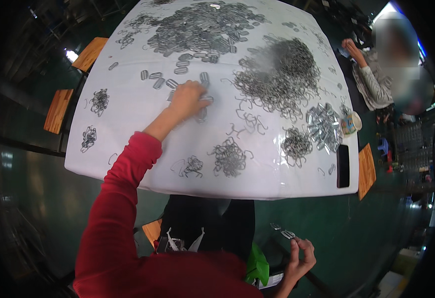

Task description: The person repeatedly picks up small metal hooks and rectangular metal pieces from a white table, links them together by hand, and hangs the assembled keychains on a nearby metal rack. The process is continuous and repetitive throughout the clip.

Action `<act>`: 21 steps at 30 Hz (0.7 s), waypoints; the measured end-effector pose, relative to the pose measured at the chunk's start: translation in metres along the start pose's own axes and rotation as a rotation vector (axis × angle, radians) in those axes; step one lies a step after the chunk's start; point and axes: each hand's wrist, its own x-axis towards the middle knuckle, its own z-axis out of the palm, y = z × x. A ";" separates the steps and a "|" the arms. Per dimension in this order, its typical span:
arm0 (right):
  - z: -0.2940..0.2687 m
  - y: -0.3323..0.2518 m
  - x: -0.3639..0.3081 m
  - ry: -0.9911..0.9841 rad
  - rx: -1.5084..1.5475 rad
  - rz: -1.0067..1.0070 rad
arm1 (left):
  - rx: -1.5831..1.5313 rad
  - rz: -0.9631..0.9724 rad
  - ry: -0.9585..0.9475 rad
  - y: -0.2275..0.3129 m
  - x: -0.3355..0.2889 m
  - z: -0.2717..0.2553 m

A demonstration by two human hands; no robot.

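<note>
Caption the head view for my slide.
Left hand among metal buckles on white tablecloth; right hand holding metal hardware.

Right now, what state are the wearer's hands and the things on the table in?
Left hand: over flat buckles, grip unclear
Right hand: pinching a slotted metal piece
Flat buckles: heaped, some scattered
Wire hooks: in loose heaps
Shiny metal pieces: loosely piled
Phone: lying flat, screen dark
Paper cup: open, no lid visible
</note>
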 end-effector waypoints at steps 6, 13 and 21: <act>0.012 -0.008 -0.012 -0.083 0.050 -0.076 | 0.222 0.062 -0.104 0.009 0.009 0.006; 0.037 -0.019 -0.018 -0.198 0.163 -0.105 | 0.399 0.213 0.004 0.012 -0.007 0.018; 0.072 -0.037 -0.010 -0.196 0.151 -0.216 | -0.683 0.030 -0.149 0.150 -0.115 -0.029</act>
